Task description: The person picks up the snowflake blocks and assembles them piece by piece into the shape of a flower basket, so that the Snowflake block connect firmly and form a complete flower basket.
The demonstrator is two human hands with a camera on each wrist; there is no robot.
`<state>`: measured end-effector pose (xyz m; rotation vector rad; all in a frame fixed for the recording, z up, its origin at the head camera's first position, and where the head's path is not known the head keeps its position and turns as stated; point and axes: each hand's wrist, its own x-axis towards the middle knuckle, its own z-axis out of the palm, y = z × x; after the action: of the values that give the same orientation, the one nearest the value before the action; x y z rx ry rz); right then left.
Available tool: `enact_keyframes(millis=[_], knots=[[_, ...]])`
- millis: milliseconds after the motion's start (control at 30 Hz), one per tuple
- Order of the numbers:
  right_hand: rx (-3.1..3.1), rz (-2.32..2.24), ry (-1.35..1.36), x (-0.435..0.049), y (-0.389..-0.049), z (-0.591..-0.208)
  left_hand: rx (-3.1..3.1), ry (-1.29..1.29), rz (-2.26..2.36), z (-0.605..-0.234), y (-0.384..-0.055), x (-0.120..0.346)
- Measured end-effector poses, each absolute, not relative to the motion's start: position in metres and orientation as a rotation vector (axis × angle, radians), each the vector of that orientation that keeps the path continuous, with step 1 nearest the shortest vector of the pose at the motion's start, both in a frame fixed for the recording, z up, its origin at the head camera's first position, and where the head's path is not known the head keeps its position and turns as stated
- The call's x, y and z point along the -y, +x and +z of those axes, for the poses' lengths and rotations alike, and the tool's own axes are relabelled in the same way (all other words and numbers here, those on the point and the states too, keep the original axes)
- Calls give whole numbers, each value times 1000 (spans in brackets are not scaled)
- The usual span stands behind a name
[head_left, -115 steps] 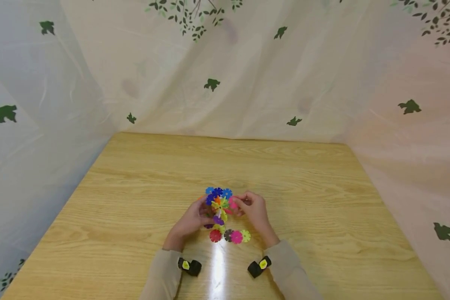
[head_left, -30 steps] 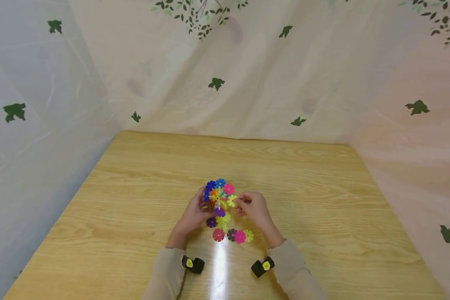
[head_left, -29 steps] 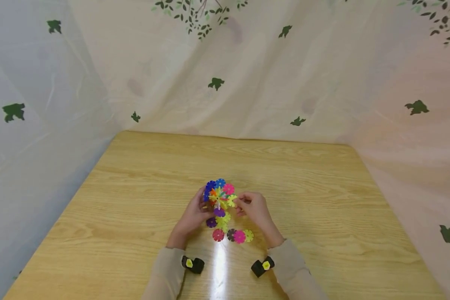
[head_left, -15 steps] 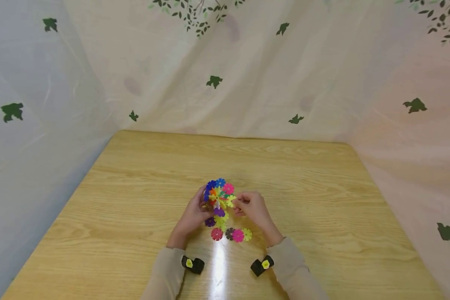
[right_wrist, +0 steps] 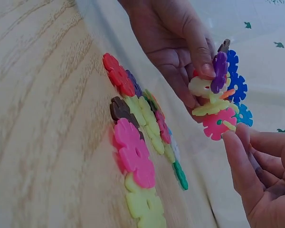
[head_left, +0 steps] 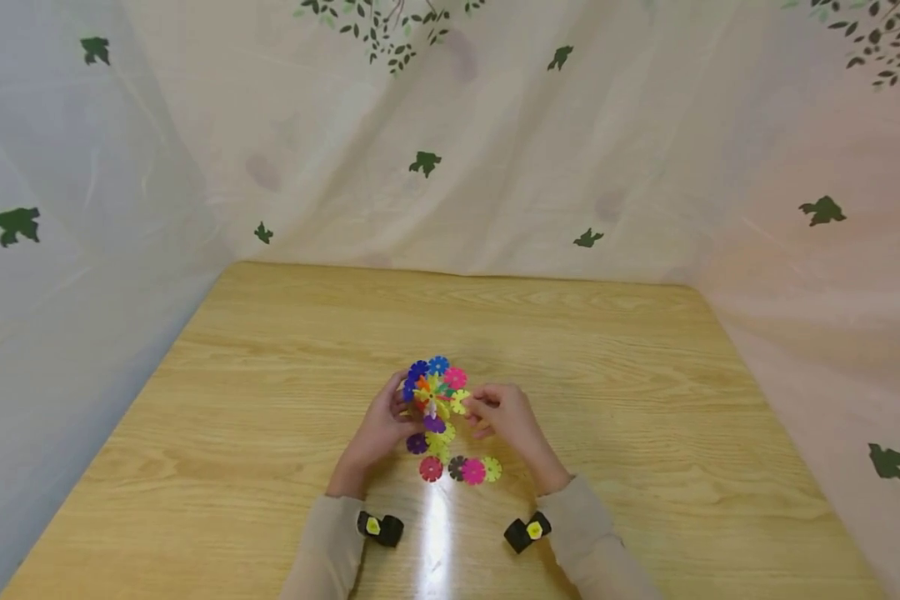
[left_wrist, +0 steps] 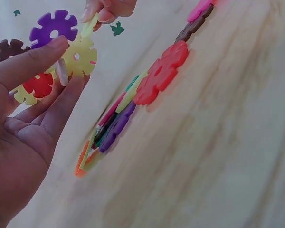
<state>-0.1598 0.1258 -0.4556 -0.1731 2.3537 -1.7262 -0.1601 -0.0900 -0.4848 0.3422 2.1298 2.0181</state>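
Note:
My left hand (head_left: 378, 429) grips a cluster of interlocking flower discs (head_left: 429, 397), thumb on a purple disc (left_wrist: 53, 29). Blue discs (head_left: 419, 369) and a pink disc (head_left: 455, 377) form part of the cluster's outer side, around a yellow and orange middle. Between thumb and forefinger, my right hand (head_left: 508, 418) pinches a yellow disc (head_left: 460, 402) at the cluster's right side. In the right wrist view this disc is edge-on against the pink one; whether it is slotted in I cannot tell. The cluster hides part of my left fingers.
Loose discs lie on the wooden table (head_left: 607, 375) below the hands: a red one (head_left: 431, 469), a dark brown one (head_left: 457, 468), a pink one (right_wrist: 133, 151) and a yellow one (right_wrist: 146, 204). More lie behind, including a green one (right_wrist: 180, 175). A printed curtain (head_left: 495, 200) surrounds the table.
Earlier my right hand held a pink disc; that spot on the cluster now has a pink disc, and the hand pinches a yellow one. Over the last second both hands have barely moved.

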Motion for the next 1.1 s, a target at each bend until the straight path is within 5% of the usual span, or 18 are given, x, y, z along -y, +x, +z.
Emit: enact_keyframes(millis=[733,1100], knots=[[-2411,-1445,-448,-141,-160,-451,-2139,613,1847,-483,-157,94],[-2428,-1716,-137,-125,-153,-467,-2144,475,1958,-483,-158,88]])
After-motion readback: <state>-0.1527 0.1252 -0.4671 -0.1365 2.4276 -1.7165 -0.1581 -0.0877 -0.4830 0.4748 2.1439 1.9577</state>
